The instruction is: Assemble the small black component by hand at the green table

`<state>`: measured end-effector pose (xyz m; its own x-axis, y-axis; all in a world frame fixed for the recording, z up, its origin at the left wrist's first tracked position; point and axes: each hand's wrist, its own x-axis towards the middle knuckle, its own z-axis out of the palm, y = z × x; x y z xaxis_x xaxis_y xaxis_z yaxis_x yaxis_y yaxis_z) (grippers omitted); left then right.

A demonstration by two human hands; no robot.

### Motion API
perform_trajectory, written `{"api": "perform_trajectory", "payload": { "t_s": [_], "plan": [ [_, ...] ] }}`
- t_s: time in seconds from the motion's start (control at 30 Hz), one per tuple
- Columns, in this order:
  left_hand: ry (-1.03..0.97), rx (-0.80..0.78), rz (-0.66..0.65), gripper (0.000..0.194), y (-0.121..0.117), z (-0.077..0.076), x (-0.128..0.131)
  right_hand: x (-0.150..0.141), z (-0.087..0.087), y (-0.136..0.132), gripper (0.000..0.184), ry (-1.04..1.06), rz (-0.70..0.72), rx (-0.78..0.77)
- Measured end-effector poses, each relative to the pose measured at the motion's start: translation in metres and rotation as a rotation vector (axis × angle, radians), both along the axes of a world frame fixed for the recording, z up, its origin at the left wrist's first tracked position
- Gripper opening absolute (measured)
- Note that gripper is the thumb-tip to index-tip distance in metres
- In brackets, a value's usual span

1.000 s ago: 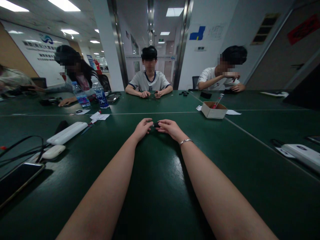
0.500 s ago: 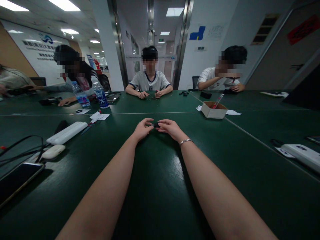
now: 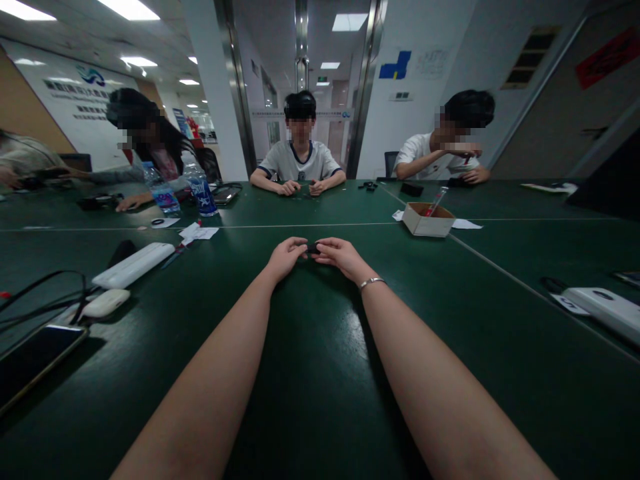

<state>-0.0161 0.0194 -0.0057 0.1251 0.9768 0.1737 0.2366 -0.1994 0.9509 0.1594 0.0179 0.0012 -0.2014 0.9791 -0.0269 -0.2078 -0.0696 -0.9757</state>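
A small black object (image 3: 312,249) is held between my two hands just above the green table (image 3: 310,347); it is too small and dark to tell its kind. My left hand (image 3: 289,258) pinches its left end between thumb and fingers. On its other side, my right hand (image 3: 341,257) grips it with the thumb and fingertips, which cover part of it. Around my right wrist sits a silver bracelet (image 3: 373,283).
A small open box (image 3: 429,225) holding a clear tube stands ahead right. Two water bottles (image 3: 201,190) and paper scraps (image 3: 199,232) are ahead left. Nearer left lie a white power bank (image 3: 134,265), cables and a phone (image 3: 40,357). Several people sit around the table.
My left fingertips have closed in on the black object's left end, which showed a small gap before. My right hand and both arms have hardly moved.
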Motion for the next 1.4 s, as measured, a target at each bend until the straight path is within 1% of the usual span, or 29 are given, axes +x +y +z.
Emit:
{"api": "perform_trajectory", "payload": {
  "t_s": [0.07, 0.2, 0.4, 0.8, 0.93, 1.07, 1.17, 1.3, 1.4],
  "plan": [
    [0.001, 0.004, -0.002, 0.035, -0.0005, -0.0002, -0.0001, -0.0001, 0.0, 0.0001, 0.012, 0.002, -0.001, 0.004],
    [0.018, 0.026, -0.009, 0.031, 0.0004, -0.0012, -0.0006, -0.0003, 0.0015, -0.0008, 0.012, -0.015, 0.0, -0.013],
    [-0.009, -0.049, 0.008, 0.031, -0.0021, 0.0022, 0.0017, -0.0008, 0.0035, -0.0028, 0.013, -0.005, -0.003, -0.008],
    [-0.02, -0.058, 0.003, 0.029, -0.0013, 0.0015, 0.0012, -0.0016, 0.0037, -0.0023, 0.013, -0.008, -0.008, -0.016],
    [-0.044, -0.052, -0.01, 0.033, -0.0017, 0.0026, 0.0014, -0.0007, 0.0018, -0.0008, 0.012, -0.006, -0.001, -0.013],
    [-0.029, -0.095, -0.018, 0.032, -0.0014, 0.0036, 0.0016, -0.0006, 0.0019, -0.0009, 0.012, -0.017, -0.002, -0.012],
    [-0.029, -0.07, 0.004, 0.032, -0.0015, 0.004, 0.0017, -0.0011, 0.0032, -0.0019, 0.012, -0.018, -0.008, -0.014],
    [-0.025, -0.075, -0.002, 0.03, -0.0002, 0.0022, 0.001, -0.0015, 0.0049, -0.0032, 0.013, -0.021, -0.008, -0.019],
    [-0.032, -0.042, 0.006, 0.032, 0.0006, 0.0006, 0.0006, -0.0013, 0.0049, -0.0033, 0.013, -0.02, -0.005, -0.014]
  ]
}}
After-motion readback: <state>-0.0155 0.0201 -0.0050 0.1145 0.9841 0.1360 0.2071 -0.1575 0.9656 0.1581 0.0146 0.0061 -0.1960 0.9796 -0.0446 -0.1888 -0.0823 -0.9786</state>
